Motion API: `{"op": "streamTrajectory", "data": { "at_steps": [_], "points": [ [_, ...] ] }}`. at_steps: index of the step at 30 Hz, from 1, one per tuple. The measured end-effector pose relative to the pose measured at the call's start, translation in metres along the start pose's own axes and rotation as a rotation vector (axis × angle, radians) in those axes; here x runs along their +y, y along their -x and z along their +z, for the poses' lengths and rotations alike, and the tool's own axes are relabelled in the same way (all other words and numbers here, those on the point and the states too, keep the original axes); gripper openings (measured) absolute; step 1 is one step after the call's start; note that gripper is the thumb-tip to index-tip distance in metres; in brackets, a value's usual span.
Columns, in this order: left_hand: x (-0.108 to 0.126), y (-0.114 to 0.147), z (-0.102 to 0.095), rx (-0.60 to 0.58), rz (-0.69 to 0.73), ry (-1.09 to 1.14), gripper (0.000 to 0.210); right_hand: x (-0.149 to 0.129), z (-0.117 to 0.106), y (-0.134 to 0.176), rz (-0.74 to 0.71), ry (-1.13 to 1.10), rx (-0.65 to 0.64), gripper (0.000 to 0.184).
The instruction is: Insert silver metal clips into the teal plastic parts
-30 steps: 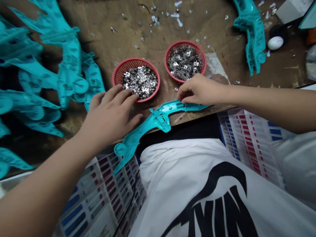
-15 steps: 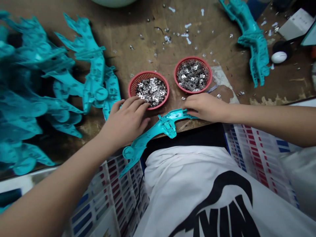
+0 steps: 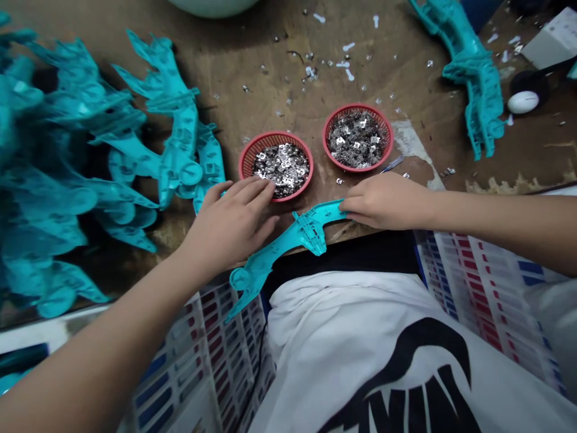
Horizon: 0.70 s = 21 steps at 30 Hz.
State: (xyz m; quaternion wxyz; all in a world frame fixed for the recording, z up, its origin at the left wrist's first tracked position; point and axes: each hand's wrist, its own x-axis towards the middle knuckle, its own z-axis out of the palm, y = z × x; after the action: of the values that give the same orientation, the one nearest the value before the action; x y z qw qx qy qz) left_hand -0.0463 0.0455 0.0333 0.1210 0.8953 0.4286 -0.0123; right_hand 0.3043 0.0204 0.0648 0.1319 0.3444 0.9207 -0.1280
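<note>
A long turquoise plastic part (image 3: 311,231) lies along the table's front edge, its left end jutting out over the edge. My right hand (image 3: 383,201) is closed on the right end of this part, and its fingertips are partly hidden. My left hand (image 3: 238,222) rests with fingers stretched out at the near rim of a red basket (image 3: 246,157), its fingertips by the small metal clips (image 3: 283,165) inside. Nothing shows in its grasp. A second red basket (image 3: 331,157), also full of small metal pieces (image 3: 358,138), stands just behind my right hand.
Similar turquoise parts (image 3: 175,132) are heaped on the left of the table. Another turquoise part (image 3: 478,84) lies at the back right, near a white box (image 3: 550,39). Loose metal bits are scattered behind the baskets. Plastic crates (image 3: 478,282) stand below the front edge.
The whole view has shifted slightly, so everything appears a little farther right. Both hands keep nearly the same places relative to the turquoise part and the baskets.
</note>
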Motion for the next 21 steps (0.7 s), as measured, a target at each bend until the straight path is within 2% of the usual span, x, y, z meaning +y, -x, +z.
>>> {"op": "streamTrajectory", "data": {
  "at_steps": [5, 9, 13, 21],
  "points": [
    [-0.002, -0.001, -0.004, 0.250, -0.007, 0.234, 0.057, 0.006, 0.007, 0.002, -0.044, -0.039, 0.058, 0.027],
    [0.003, -0.004, -0.008, 0.456, -0.203, 0.506, 0.036, 0.009, 0.009, 0.002, -0.047, -0.106, 0.070, 0.024],
    [0.008, -0.008, -0.011, 0.507, -0.380, 0.741, 0.024, 0.010, 0.012, 0.001, -0.058, -0.141, 0.081, 0.020],
    [0.014, -0.009, -0.012, 0.539, -0.385, 0.855, 0.029, 0.013, 0.015, 0.000, -0.072, -0.190, 0.093, 0.018]
  ]
}}
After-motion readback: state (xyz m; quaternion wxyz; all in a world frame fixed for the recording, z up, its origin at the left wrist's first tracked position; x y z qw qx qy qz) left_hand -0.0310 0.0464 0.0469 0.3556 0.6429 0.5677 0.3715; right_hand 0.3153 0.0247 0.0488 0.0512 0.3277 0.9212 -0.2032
